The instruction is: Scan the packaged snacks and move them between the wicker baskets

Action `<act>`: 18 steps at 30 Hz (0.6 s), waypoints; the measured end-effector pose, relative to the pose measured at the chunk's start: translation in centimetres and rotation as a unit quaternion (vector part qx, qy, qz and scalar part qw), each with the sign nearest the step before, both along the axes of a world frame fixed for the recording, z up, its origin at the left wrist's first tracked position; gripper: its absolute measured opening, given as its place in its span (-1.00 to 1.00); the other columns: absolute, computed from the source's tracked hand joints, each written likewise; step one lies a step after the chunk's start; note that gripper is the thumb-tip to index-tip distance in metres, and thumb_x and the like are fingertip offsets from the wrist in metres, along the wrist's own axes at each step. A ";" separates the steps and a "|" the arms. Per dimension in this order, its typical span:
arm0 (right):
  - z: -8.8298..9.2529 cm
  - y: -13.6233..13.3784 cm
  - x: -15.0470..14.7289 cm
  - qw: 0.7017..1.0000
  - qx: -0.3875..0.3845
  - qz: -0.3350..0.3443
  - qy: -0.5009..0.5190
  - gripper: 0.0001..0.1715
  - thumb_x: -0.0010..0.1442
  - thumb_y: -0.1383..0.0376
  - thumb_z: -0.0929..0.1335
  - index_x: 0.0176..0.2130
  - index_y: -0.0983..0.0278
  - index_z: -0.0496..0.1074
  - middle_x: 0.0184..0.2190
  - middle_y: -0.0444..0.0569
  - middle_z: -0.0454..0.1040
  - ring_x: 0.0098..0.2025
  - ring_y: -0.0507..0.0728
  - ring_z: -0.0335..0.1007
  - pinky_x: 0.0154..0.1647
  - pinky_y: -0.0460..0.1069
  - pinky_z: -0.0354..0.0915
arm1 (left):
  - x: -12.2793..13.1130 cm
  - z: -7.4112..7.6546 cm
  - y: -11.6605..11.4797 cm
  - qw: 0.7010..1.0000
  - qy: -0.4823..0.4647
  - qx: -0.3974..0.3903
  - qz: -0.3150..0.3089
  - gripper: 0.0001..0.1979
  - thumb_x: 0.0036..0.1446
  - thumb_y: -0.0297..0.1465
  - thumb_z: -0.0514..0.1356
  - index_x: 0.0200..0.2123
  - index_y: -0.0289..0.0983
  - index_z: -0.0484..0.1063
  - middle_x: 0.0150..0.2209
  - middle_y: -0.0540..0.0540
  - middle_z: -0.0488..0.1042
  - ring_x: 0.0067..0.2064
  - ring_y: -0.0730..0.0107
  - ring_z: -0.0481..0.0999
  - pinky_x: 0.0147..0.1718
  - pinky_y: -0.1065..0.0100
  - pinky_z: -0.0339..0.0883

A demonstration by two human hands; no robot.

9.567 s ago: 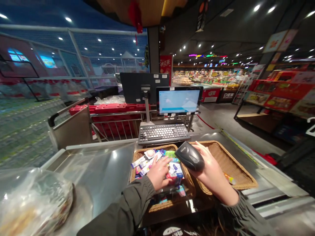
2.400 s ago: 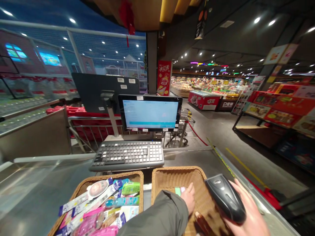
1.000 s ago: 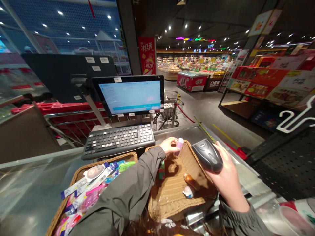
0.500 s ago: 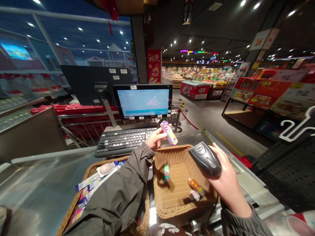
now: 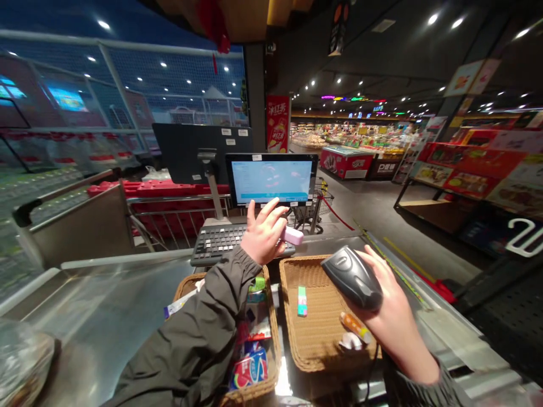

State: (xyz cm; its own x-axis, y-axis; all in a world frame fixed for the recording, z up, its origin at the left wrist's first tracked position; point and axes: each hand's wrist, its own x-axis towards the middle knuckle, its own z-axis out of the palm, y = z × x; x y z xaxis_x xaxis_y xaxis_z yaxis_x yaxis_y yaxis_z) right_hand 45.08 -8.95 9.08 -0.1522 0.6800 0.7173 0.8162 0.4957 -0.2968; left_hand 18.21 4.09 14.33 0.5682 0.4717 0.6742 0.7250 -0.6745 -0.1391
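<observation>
My left hand [image 5: 263,232] is above the front of the keyboard [image 5: 216,242], its back toward me and its fingers fanned. Low in this hand sits a small pink-purple box [image 5: 293,235], its end showing to the right. My right hand [image 5: 396,311] is wrapped around a black barcode scanner [image 5: 353,277], whose head points left over a wicker basket [image 5: 316,336]. Inside that basket lie a small green pack [image 5: 301,301], an orange-brown pack [image 5: 354,325] and a white crumpled item [image 5: 351,341]. My left sleeve partly hides a second wicker basket [image 5: 275,350] of colourful packets.
A lit monitor [image 5: 271,178] stands behind the keyboard, with the dark back of another screen [image 5: 199,152] beside it. The metal counter [image 5: 102,305] extends to the left. White hooks [image 5: 524,237] stick out at the right; shelves of red boxes [image 5: 487,152] stand beyond.
My left hand has turned over, from holding the pink-purple box up over the right basket to palm down near the monitor. The scanner stays in my right hand. The view has shifted left.
</observation>
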 end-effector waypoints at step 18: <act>-0.3 -0.8 -7.4 0.999 -0.014 0.045 -0.002 -0.59 0.22 0.20 0.38 0.06 0.20 0.39 0.13 0.16 0.41 0.36 0.44 0.13 0.31 0.43 0.16 | -11.5 -13.1 -5.0 0.940 0.141 -0.311 0.016 -0.74 0.18 -0.42 0.23 -0.12 0.00 0.60 0.40 -0.10 0.18 0.45 -0.08 -0.02 0.29 -0.41 -0.22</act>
